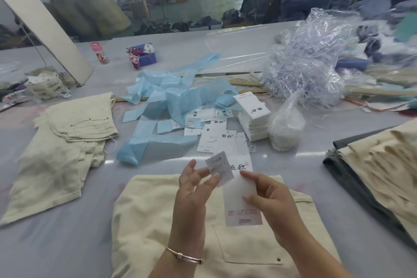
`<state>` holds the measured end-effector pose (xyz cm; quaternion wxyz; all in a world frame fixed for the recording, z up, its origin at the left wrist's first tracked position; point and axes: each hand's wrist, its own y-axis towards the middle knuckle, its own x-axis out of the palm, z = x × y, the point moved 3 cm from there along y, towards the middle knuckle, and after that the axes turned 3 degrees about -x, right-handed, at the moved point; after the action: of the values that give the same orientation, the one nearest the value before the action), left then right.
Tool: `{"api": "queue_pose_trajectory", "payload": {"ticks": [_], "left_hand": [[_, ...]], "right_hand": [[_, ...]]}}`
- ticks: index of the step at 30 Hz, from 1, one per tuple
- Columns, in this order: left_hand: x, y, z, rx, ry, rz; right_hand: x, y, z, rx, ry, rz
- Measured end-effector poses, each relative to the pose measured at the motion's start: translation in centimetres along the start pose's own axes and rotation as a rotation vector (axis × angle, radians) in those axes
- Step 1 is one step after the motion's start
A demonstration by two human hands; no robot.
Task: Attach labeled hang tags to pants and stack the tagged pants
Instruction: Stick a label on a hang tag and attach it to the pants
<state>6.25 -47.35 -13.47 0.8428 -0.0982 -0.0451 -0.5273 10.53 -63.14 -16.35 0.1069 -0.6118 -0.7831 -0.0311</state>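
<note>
Cream pants [158,221] lie flat on the table right in front of me. Above them my right hand [268,201] grips a long white hang tag [241,192] with black characters near its top. My left hand [194,187] pinches a small white label sticker [220,168] at the tag's upper left corner; the sticker overlaps the tag. A folded stack of cream pants [63,142] lies at the left. Loose hang tags [214,133] lie spread in the middle, beside a stack of tags [252,117].
Crumpled blue backing paper [171,106] covers the table's middle. A clear plastic bag of strings [285,128] and a heap of clear plastic [311,61] sit to the right. Cream and grey pants [379,176] are piled at the right edge. A small bottle [100,53] and a blue box [142,55] stand farther back.
</note>
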Motion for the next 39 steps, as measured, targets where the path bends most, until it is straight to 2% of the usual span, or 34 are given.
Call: {"api": "queue_pose_trajectory", "payload": {"ticks": [7,15,23,34,39], "left_hand": [[1.2,-1.1,-0.5,-0.125,0.104,-0.089],[1.6,-1.8,-0.9,-0.058,0.277,-0.096],[1.9,-3.3,0.1,-0.037,0.32,-0.091],[1.3,-3.6,0.4,0.152,0.441,-0.02],[0.4,-2.9,1.4,0.134,0.314,-0.071]], "right_hand": [[-0.4,-0.6,-0.4,-0.002,-0.026,-0.137],[-0.4,-1.8,-1.6,-0.038,-0.033,-0.19],[0.1,-2.6,-2.2,-0.068,0.009,-0.224],[1.1,-2.8,-2.8,-0.165,-0.039,-0.181],[1.3,-2.8,-2.8,-0.159,0.03,-0.181]]}}
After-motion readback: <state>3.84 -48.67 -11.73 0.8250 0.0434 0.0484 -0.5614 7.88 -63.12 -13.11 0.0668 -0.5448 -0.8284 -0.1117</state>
